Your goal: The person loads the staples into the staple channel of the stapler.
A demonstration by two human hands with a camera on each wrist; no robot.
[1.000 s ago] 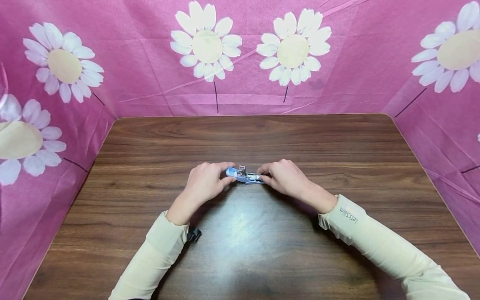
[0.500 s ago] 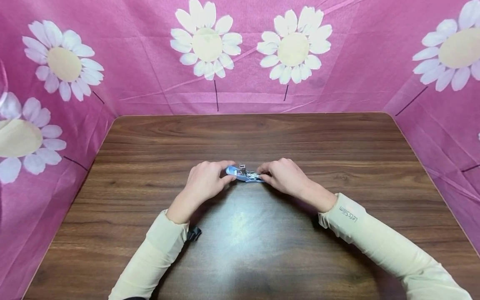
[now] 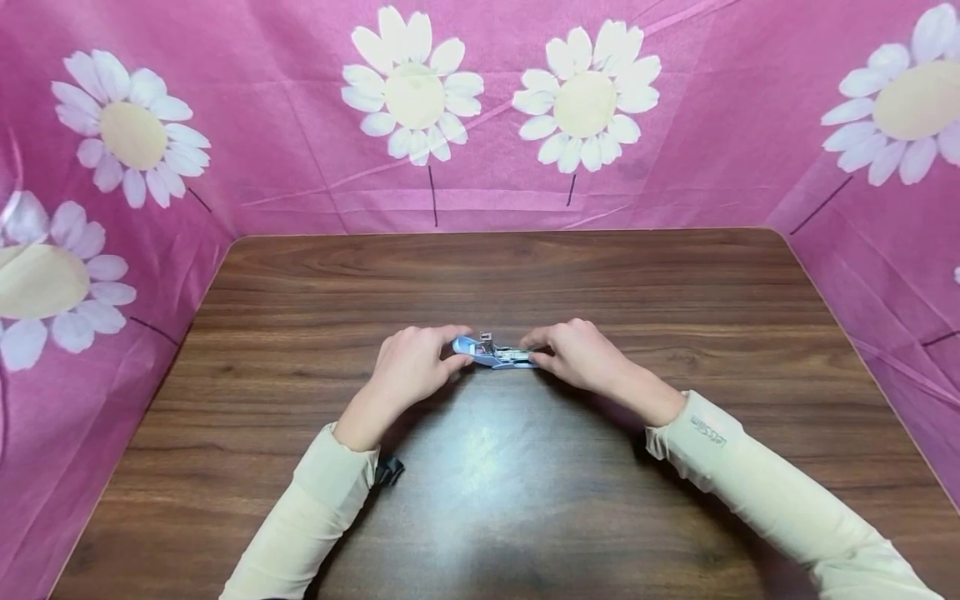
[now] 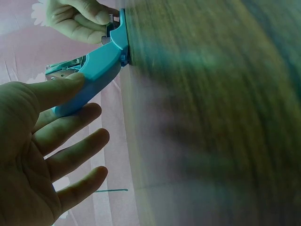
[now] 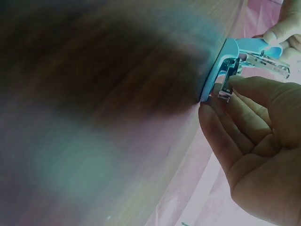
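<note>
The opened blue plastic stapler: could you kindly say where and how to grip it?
Probably the raised end of the stapler, from the person's left, pinched between thumb and fingers: it angles up off the brown wooden table, leaving room beneath.

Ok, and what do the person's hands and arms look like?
The left hand and right hand are bare. The left sleeve and right sleeve are cream; the right one carries dark lettering, apparently LetsSlim. A small black piece, unclear what, shows by the left cuff.

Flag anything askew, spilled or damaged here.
No spill or plain damage shows. One oddity: the blue stapler is splayed open, metal parts exposed, instead of folded shut. The left hand and right hand hold it, so likely deliberate.
</note>
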